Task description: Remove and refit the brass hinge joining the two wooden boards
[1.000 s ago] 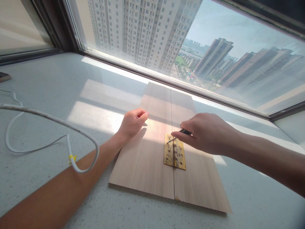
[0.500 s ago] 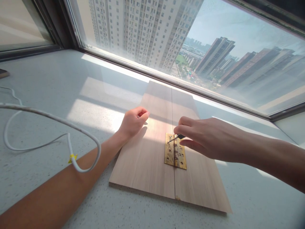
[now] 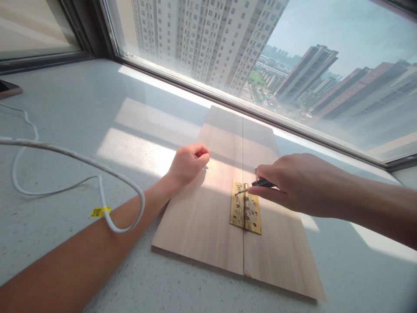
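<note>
Two light wooden boards (image 3: 202, 217) lie side by side on a pale speckled sill, joined by a brass hinge (image 3: 245, 213) across their seam. My right hand (image 3: 293, 182) is closed on a small dark-handled screwdriver (image 3: 257, 184), whose metal tip rests at the hinge's upper left corner. My left hand (image 3: 189, 163) sits curled in a loose fist on the left board's edge, its fingers pressed together with nothing visible in them.
A white cable (image 3: 97, 182) with a yellow tag loops over the sill and my left forearm. A dark flat object (image 3: 9, 89) lies at the far left edge. The window frame (image 3: 228, 104) runs just behind the boards.
My right hand has rotated on the screwdriver over the hinge's upper left corner. The view has shifted slightly; the left hand stays on the board.
</note>
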Available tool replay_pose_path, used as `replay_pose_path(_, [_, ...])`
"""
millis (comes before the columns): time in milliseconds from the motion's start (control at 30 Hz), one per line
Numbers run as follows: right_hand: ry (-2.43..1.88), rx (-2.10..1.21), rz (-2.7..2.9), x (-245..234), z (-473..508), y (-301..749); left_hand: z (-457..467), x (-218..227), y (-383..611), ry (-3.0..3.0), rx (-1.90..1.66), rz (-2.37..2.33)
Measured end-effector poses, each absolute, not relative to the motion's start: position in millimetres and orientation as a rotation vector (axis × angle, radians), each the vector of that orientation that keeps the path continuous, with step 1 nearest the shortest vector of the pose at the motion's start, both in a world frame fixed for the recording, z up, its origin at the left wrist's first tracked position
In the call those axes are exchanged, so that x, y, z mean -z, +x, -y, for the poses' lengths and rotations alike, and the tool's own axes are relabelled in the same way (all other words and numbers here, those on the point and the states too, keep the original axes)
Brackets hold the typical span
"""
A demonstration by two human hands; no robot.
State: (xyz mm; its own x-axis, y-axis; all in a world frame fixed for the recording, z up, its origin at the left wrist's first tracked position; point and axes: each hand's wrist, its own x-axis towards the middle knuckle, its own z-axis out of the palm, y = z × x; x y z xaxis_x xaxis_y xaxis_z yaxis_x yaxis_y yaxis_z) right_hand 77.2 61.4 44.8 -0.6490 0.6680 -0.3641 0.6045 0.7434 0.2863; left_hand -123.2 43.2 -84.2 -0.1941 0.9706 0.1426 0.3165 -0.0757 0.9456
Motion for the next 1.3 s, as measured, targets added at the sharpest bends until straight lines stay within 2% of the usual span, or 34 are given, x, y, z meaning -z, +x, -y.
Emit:
replay_pose_path(167, [1.418, 0.051, -2.235, -46.7, -59.1, 74.6, -42.3, 83.5, -123.6, 1.449, -1.276, -1.561])
replay_pose_path(233, [1.497, 0.047, -2.173, -48.6, -54.9, 74.9, -41.6, 83.7, -123.7, 1.446, -1.275, -1.564])
replay_pose_path(433, [1.210, 0.067, -2.380, -57.9, -45.7, 79.9, -40.9, 85.7, -123.9, 1.399, -1.317, -1.518])
replay_pose_path(633, [0.787, -0.098, -2.548, -54.4, -60.1, 85.6, -41.3, 86.7, -124.3, 1.388, -1.320, -1.504])
replay_pose_path(767, [0.808, -0.104, -2.555, -48.9, -60.2, 80.3, -41.0, 85.0, -124.5, 1.416, -1.289, -1.540])
replay_pose_path(1033, [1.168, -0.207, -2.359, -48.5, -47.1, 64.9, -40.5, 85.2, -125.6, 1.425, -1.299, -1.528])
replay_pose_path(1167, [0.989, -0.087, -2.452, -55.5, -43.7, 69.9, -39.4, 84.4, -125.4, 1.374, -1.322, -1.498])
replay_pose_path(1300, [0.764, -0.207, -2.437, -60.7, -47.3, 73.0, -40.2, 85.1, -125.7, 1.359, -1.337, -1.480])
